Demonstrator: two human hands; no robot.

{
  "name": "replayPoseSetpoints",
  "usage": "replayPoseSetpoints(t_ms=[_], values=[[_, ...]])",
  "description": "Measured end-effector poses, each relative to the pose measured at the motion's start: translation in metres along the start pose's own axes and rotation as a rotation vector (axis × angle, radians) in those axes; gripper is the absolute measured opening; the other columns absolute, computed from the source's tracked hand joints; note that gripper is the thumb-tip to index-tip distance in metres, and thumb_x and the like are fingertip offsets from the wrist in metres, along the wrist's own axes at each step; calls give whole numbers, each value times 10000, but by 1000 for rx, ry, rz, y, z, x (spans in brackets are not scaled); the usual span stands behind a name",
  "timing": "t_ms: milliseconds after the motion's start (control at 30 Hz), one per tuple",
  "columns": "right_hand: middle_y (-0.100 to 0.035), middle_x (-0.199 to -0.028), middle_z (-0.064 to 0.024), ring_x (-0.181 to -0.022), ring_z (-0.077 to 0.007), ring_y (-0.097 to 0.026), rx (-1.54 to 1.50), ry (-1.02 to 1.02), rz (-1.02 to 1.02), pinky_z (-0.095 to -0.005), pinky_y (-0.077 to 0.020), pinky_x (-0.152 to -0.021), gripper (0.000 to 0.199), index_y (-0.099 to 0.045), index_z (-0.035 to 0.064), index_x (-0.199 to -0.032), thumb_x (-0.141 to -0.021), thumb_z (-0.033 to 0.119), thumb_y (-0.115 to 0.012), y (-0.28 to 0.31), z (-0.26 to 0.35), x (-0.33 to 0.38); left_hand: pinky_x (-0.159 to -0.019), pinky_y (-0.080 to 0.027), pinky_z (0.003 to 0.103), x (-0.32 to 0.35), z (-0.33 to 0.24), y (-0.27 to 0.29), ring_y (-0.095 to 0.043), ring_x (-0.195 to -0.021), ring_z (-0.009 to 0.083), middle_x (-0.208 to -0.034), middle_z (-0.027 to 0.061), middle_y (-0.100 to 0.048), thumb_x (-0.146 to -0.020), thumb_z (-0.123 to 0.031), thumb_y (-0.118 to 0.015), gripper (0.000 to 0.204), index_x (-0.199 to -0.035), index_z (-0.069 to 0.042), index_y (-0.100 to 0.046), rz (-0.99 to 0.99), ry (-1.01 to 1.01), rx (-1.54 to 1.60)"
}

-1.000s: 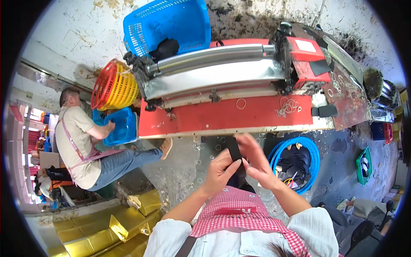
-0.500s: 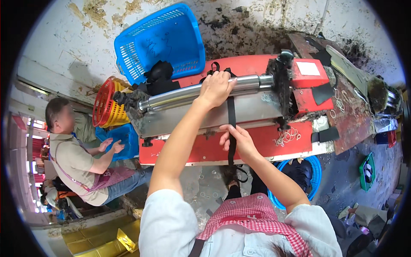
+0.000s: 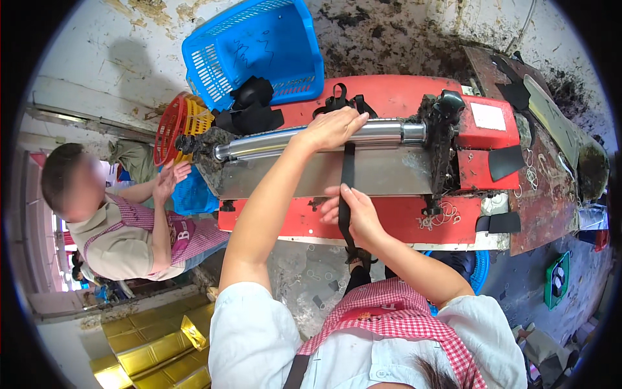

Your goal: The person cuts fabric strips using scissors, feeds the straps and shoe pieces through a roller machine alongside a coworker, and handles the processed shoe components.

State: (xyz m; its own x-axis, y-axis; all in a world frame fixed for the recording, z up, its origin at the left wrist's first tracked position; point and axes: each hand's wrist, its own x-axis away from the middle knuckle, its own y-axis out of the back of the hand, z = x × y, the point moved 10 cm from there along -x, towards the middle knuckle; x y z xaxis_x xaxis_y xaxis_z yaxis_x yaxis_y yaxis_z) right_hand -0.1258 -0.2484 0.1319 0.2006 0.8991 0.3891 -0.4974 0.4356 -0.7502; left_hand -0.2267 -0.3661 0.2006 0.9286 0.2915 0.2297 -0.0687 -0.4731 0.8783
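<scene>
My left hand (image 3: 332,131) lies flat over the shiny metal roller (image 3: 259,144) of a red machine, fingers stretched out toward the right. A black strap (image 3: 348,167) runs down from under the roller, across the grey metal plate (image 3: 285,178) and over the machine's front edge. My right hand (image 3: 361,217) pinches this strap between thumb and fingers, just below the plate. The strap's lower end hangs toward the floor. Behind the roller, black strap loops (image 3: 338,97) stand up near my left fingertips.
A blue basket (image 3: 259,58) with black pieces (image 3: 251,104) stands at the back left. Red and yellow baskets (image 3: 184,126) are beside it. A co-worker (image 3: 123,220) in an apron is at the left, hands raised. Pale rubber bands (image 3: 440,217) lie on the machine's right front.
My right thumb and fingers have closed on the strap. My left hand has slid a little right along the roller. The co-worker's hands have risen, and the whole view has shifted slightly.
</scene>
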Motion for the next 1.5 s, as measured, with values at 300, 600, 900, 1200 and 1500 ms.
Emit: replayPoseSetpoints(t_ms=[300, 600, 900, 1200, 1500], values=[[-588, -771, -99, -638, -137, -572, 236, 6, 120, -263, -463, -623, 349, -485, 2, -1010, -954, 294, -304, 10, -61, 50, -975, -281, 415, -3, 8, 45, -339, -1220, 273, -1305, 132, -361, -916, -324, -340, 361, -1188, -140, -489, -461, -89, -101], [-582, -773, -96, -640, -133, -558, 222, 46, 177, -255, -447, -635, 329, -470, -2, -954, -958, 276, -295, 9, -77, 66, -1041, -123, 482, 15, 15, 3, -165, -1318, 238, -1403, 57, -267, -934, -389, -188, 465, -1176, -189, -530, -119, -47, -177], [-593, -765, -91, -636, -133, -567, 14, 57, 198, -249, -460, -604, 322, -484, 1, -950, -949, 281, -326, 10, -105, 92, -938, -346, 411, 9, -3, 3, -383, -1186, 290, -1298, 120, -398, -856, -165, -347, 350, -1155, -111, -519, -163, -299, -433], [-590, -698, -76, -601, -120, -566, 86, 179, 147, -243, -455, -578, 335, -502, -5, -899, -942, 282, -333, 2, -127, 110, -1037, -213, 332, -13, 28, 11, -283, -1270, 280, -1317, 156, -384, -933, -358, -223, 497, -1259, -37, -416, -133, -101, -86], [-592, -721, -65, -615, -111, -565, 181, 210, 110, -237, -456, -588, 314, -502, 13, -909, -947, 274, -332, -3, -141, 134, -1025, -190, 450, -12, 29, 8, -220, -1305, 235, -1378, 74, -318, -925, -331, -164, 489, -1288, -96, -391, -99, -82, -329]])
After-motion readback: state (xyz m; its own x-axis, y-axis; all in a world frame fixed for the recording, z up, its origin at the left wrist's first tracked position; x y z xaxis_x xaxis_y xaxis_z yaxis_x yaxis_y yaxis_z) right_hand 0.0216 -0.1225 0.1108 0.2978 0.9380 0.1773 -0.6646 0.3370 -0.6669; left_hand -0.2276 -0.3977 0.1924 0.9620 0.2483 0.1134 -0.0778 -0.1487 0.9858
